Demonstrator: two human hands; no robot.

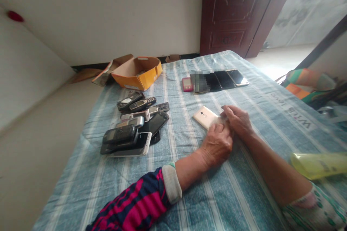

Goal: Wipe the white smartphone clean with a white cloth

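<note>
A gold smartphone lies back side up on the striped cloth, its near end covered by my hands. My left hand is closed over that near end, fingers curled and a little blurred. A pale, blurry patch shows at its fingertips; I cannot make out what it is. From the right side, my right hand bends its fingers around the phone's edge, touching the left hand. To the left, several old keypad phones and smartphones lie in a loose heap.
Beyond my hands, several dark smartphones lie in a row beside a pink-framed device. An open yellow cardboard box stands at the back left. A yellow translucent cylinder lies right of my right forearm. The table edge runs along the left.
</note>
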